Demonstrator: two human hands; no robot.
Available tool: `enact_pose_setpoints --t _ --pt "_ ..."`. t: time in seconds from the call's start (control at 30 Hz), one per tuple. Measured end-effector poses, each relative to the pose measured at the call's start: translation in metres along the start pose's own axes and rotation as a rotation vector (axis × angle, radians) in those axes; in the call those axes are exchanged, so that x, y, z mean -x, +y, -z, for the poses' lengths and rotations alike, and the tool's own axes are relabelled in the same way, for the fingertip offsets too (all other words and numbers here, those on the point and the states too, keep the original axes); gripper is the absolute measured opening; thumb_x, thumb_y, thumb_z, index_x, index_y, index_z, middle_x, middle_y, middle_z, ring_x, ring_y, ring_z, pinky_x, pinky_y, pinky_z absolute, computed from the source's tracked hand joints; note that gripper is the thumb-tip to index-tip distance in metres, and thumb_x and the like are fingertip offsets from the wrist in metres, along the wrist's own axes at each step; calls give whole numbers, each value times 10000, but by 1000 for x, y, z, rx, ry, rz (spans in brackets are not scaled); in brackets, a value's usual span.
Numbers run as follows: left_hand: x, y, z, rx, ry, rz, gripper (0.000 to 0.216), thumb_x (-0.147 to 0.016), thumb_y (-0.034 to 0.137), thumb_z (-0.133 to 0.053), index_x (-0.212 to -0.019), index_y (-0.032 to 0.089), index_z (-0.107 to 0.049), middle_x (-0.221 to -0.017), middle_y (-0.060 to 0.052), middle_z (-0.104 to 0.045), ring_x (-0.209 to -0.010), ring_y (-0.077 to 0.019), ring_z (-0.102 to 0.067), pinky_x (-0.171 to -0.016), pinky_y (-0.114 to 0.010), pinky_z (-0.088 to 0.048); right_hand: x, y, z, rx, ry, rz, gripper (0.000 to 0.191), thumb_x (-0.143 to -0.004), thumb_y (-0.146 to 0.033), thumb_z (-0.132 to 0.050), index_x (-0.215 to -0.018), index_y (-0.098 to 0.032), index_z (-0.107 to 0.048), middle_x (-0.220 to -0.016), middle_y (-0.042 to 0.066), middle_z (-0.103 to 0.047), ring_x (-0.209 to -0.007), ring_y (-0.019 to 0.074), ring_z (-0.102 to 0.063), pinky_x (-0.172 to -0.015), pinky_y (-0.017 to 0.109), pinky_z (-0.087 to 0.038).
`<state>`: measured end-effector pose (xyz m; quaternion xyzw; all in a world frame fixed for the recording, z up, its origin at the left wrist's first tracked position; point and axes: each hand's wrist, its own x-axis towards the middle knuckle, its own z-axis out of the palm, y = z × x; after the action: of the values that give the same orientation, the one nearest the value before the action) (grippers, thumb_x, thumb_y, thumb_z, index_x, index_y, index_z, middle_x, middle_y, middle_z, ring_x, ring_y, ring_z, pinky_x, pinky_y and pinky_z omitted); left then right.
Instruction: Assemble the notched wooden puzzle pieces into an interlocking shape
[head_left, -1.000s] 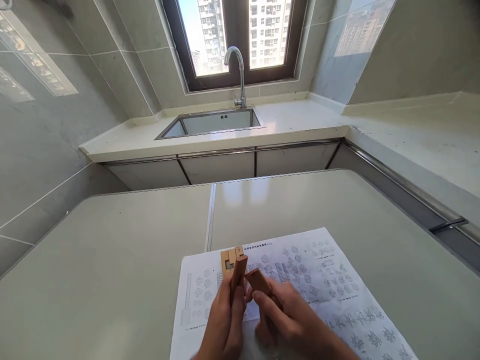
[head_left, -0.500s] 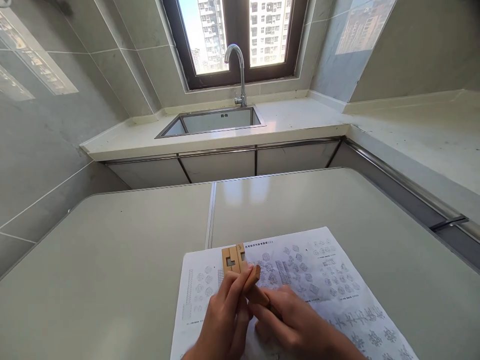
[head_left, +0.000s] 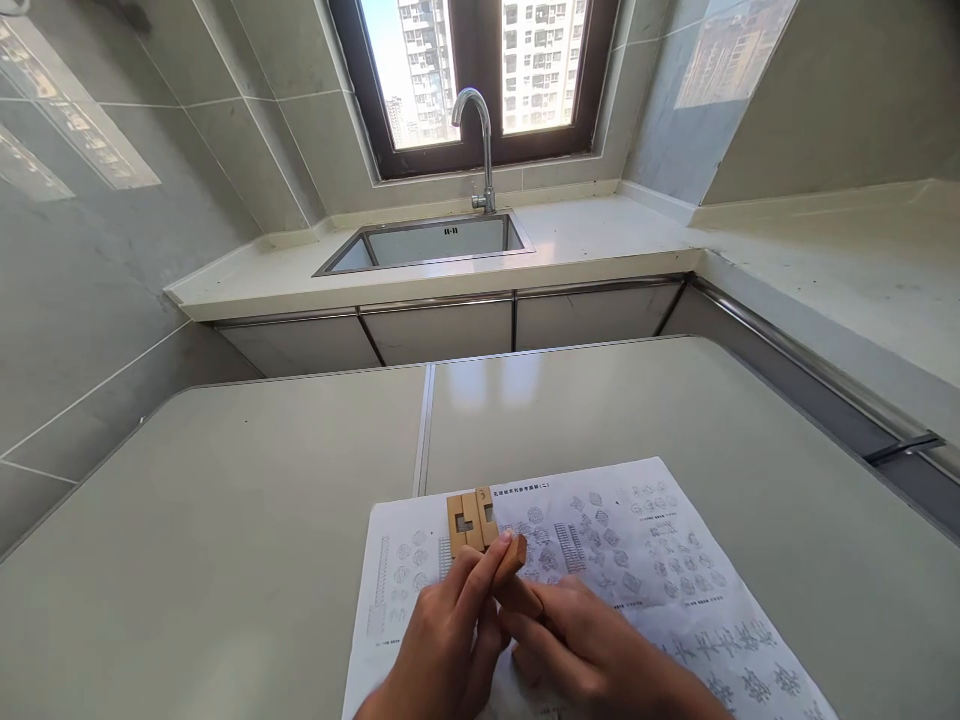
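Two bare hands at work above a printed sheet, head view. The left hand grips a reddish-brown, square-ended wooden bar, its index finger lying along the upper side. The right hand is closed, thumb and fingers pinching a darker brown wooden block just below that bar. The two pieces appear to meet between the hands, over the middle of the sheet; whether they interlock cannot be told, since fingers cover the contact. A third brown wooden piece shows partly beneath the right hand; whether it is held or lies on the paper is unclear.

Possible faults: if the two pieces are pressed together with their notches misaligned, they could jam or slip, and a sideways twist might spring one from the fingertips. The left forefinger could also be pinched near the joint. A low sweep of the left hand could disturb the upright-looking group of yellow wooden notched pieces just beyond it, or drag the thin white paper sheet across the smooth pale table.

Lettering: the sheet bears line drawings and a heading in Chinese characters ending "(二)"; its smaller captions are illegible. One yellow piece carries a tiny, unreadable mark. No brand name is legible.
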<state>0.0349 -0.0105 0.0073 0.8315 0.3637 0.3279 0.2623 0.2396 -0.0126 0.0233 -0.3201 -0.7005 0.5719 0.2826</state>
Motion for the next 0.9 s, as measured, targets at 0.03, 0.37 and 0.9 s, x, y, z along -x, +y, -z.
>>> enact_pose_setpoints --t 0.03,0.37,0.9 --pt "0 0 1 -14 -8 0 670 -1019 71 -405 -1634 311 -290 -1154 -102 -658 -834 -184 -711 -673 -312 -648 0 0 0 1 0 6 256 -1077 -284 -395 -827 -235 -395 -703 -43 -493 -610 122 -455 -619 270 -365" --pt "-2 1 4 -49 -17 1 664 -1013 102 -422 -1630 317 -305 -1081 -90 -654 -816 -201 -694 -637 -311 -617 -1 7 -9 -165 51 -17 302 -1088 -351 -419 -810 -235 -396 -683 -42 -468 -590 125 -428 -571 268 -354" --pt "1 4 -2 60 68 232 629 -1038 111 -384 -1604 373 -310 -1379 -76 -684 -1085 -208 -736 -925 -353 -620 -1 7 -8 -281 129 -63 196 -1044 -394 -553 -968 -214 -549 -638 -81 -395 -553 121 -422 -532 250 -339"
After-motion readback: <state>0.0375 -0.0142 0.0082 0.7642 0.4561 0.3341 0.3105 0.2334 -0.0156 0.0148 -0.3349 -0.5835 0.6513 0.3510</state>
